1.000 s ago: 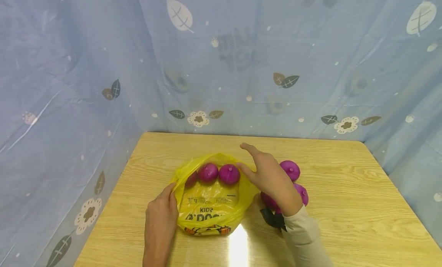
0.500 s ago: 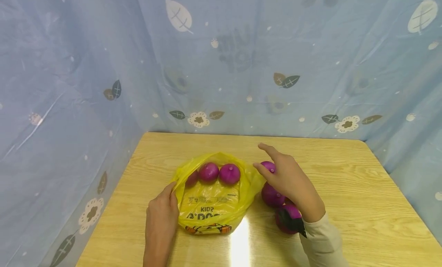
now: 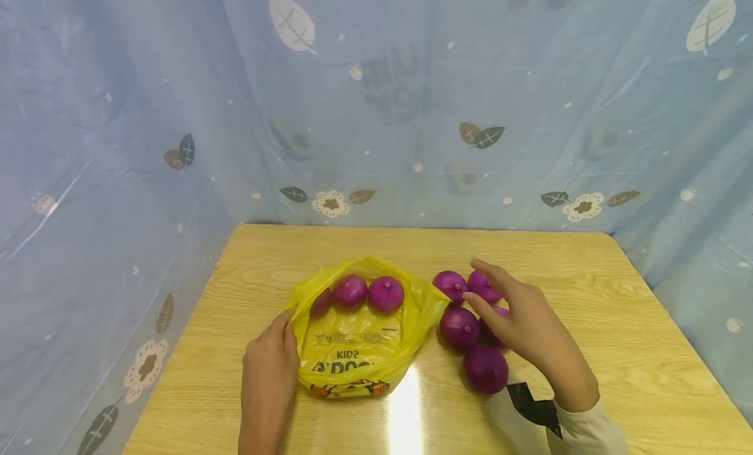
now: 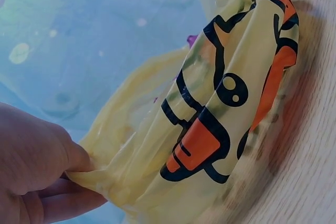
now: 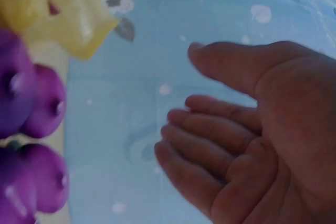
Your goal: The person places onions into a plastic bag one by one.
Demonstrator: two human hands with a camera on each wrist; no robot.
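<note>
A yellow plastic bag (image 3: 353,344) lies on the table with its mouth held wide. Inside sit three purple onions, one of them round and fully visible (image 3: 385,294). My left hand (image 3: 270,367) pinches the bag's left rim between thumb and fingers; the left wrist view shows the film (image 4: 131,129) caught there. Several more purple onions are grouped right of the bag, the nearest one (image 3: 485,369) at the front. Over their right side hovers my right hand (image 3: 529,327), thumb and fingers spread, holding nothing. In the right wrist view its palm (image 5: 252,135) is bare.
The wooden table (image 3: 606,350) ends at a blue patterned curtain (image 3: 412,115) behind and at both sides. A black strap piece (image 3: 534,406) shows at my right wrist. Light glares on the table (image 3: 406,409) in front of the bag.
My right hand has moved right, away from the bag mouth and over the loose onions, uncovering more of them. The left hand keeps its pinch on the bag rim.
</note>
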